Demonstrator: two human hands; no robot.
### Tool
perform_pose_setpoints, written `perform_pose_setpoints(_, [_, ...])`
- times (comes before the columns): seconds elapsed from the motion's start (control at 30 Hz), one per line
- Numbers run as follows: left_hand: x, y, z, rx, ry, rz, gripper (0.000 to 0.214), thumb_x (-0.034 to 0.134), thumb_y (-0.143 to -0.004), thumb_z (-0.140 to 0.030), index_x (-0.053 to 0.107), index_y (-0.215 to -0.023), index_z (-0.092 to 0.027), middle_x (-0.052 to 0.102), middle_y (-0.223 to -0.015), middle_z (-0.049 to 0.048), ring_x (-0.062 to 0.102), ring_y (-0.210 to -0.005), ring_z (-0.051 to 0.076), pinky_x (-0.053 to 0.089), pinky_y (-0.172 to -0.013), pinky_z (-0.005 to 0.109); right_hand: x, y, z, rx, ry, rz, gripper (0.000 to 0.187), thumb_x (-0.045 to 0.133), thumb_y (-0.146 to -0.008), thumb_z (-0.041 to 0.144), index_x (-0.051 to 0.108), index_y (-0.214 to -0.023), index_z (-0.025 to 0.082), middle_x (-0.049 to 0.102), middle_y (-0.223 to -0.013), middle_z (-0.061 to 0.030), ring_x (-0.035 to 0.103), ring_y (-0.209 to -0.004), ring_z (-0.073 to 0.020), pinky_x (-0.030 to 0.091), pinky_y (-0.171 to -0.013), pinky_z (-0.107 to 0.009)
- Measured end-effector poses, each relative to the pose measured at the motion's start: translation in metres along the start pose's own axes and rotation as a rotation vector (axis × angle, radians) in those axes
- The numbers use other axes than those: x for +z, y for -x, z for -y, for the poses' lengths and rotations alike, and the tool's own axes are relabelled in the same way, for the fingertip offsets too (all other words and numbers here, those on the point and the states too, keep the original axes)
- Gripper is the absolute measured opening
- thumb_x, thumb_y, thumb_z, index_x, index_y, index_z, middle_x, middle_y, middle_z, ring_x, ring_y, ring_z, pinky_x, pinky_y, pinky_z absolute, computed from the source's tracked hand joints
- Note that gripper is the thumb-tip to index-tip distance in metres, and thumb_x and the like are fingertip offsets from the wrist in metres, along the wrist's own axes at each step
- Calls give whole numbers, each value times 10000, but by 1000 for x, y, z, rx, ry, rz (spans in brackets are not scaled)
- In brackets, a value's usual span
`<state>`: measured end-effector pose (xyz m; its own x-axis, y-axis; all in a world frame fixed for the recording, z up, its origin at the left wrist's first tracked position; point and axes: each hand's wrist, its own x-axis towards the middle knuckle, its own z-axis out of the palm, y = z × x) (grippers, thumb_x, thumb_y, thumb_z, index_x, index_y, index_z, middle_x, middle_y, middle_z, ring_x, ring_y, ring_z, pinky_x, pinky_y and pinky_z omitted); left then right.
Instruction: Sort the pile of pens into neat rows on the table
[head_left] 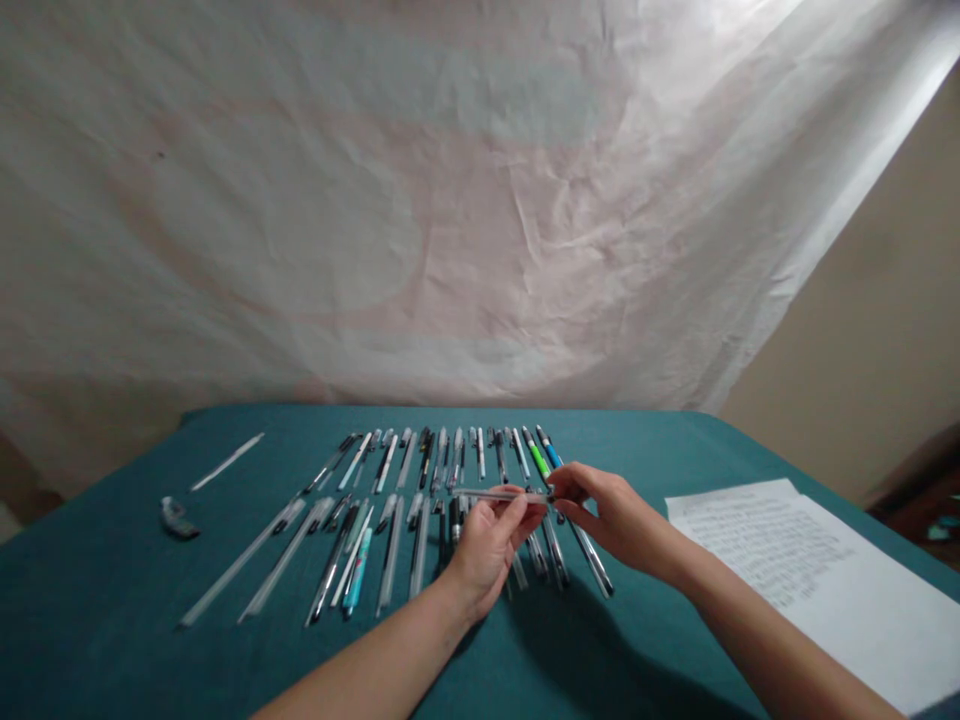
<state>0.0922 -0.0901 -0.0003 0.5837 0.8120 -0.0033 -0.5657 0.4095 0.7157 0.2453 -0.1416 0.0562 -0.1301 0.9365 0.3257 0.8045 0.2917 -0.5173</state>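
A slim, clear-barrelled pen (491, 494) lies nearly level across my two hands, above the rows of pens. My left hand (484, 550) is closed around its barrel with thumb and fingers. At the pen's dark right end, the fingertips of my right hand (611, 510) pinch it; whether a cap sits there is too small to tell. Beneath and around my hands lie two rows of pens, with a turquoise pen (358, 572), a green pen (537, 456) and a blue pen (551, 450) among them. My left hand hides part of the front row.
Written paper sheets (757, 540) lie at the right of the green-covered table (97, 600). On the left are a thin white strip (227, 462) and a small correction-tape-like object (178, 518). A pale hanging sheet (450, 200) rises behind the table.
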Motion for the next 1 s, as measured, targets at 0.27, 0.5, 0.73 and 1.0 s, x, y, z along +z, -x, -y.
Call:
perform_pose_setpoints(0.27, [-3,-1,2,10,-2,2,195,550,-737,-212,473,-903,-143,603,-877,52,570,-837,116,412,-835,273,1,1,3,10,-17,12,141,439,-794,171,497,-920,190,580,-774,-15,521,-682,-119,394,-623,-230])
perform_pose_setpoints(0.5, [-2,-2,0,-4,26,-78,213,578,-717,-196,480,-898,-143,600,-843,43,576,-781,92,448,-762,217,9,-1,-1,26,-149,0,129,448,-792,195,499,-909,176,575,-728,-6,521,-639,-104,405,-588,-212])
perform_pose_setpoints(0.73, [-2,-3,-1,-8,65,-116,204,598,-698,-173,506,-874,-130,603,-825,44,583,-757,93,472,-718,196,21,-3,-10,53,-160,-105,114,513,-753,220,557,-848,176,601,-701,-9,556,-625,-113,429,-579,-216])
perform_pose_setpoints(1.0, [-2,-4,0,-6,54,-117,158,590,-707,-204,538,-828,-116,605,-796,45,575,-732,80,472,-697,177,24,-1,-13,-124,44,-169,143,461,-798,198,557,-903,193,590,-807,-38,561,-715,-130,447,-655,-243])
